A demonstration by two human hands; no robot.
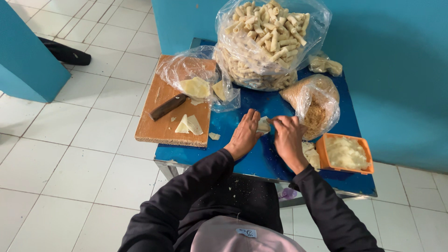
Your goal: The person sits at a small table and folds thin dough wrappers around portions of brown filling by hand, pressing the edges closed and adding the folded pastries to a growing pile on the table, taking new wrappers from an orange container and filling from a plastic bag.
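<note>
Head view | both hands (266, 133) pinch pale wrapper (264, 124) | mid-table (242, 121), bare blue around

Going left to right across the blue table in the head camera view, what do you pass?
Wooden cutting board with a dark-handled knife → left hand → pale wrapper piece pinched by both hands → right hand → bag of crumbs → orange tub of pale filling.

A knife (167, 107) is lying on a wooden board (163, 126) beside cheese pieces (188, 124). A big bag of rolls (268, 42) is standing behind a crumb bag (313, 105) and an orange tub (346, 153).
</note>
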